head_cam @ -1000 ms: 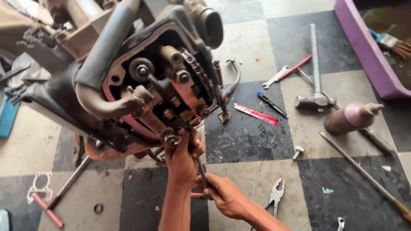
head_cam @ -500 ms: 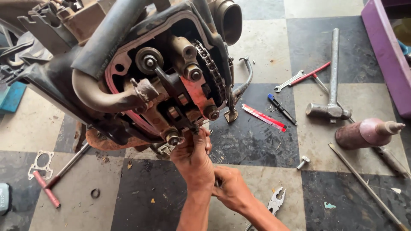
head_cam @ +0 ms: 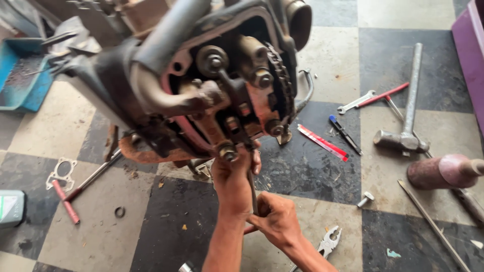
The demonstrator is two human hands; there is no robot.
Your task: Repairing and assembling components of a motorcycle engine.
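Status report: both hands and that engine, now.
Left hand gripping under the engine head. Right hand closed on a thin wrench running up to it. Nothing blocking either.

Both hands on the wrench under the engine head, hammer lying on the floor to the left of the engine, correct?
Not quite. The hammer lies on the floor to the right of the engine, not the left. The left hand and right hand are both on the wrench, as the head view shows.
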